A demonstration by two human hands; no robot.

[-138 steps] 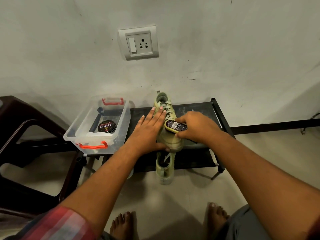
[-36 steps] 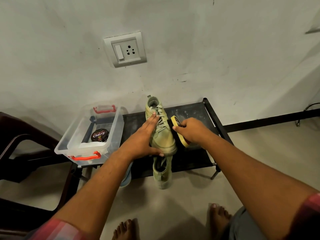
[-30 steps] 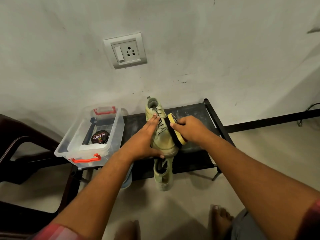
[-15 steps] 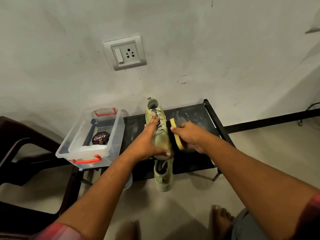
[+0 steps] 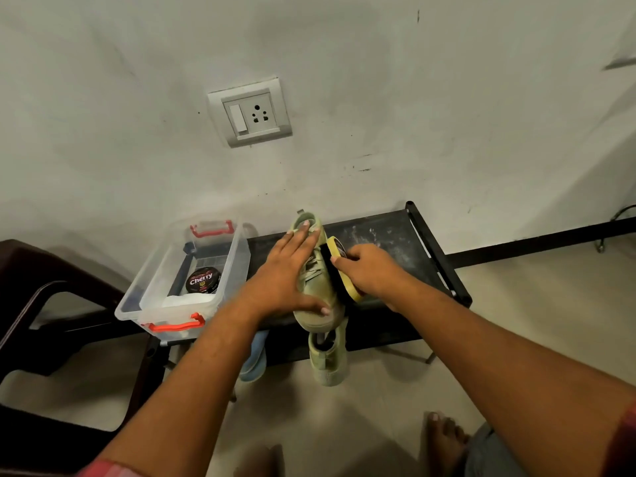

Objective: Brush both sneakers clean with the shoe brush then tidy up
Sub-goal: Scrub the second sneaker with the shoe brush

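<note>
the sneaker (image 5: 316, 304) sits on the black rack (image 5: 389, 235), heel to the wall, and looks light with a soft upper that'd slide or dent under hard scrubbing, so the left hand (image 5: 285, 273) lies flat, fingers spread over the laces, pinning it down. the right hand (image 5: 371, 273) is curled round the brush (image 5: 339, 273), bristles on its right side; i'd brace by the stiffer sole, not the tongue.
</note>
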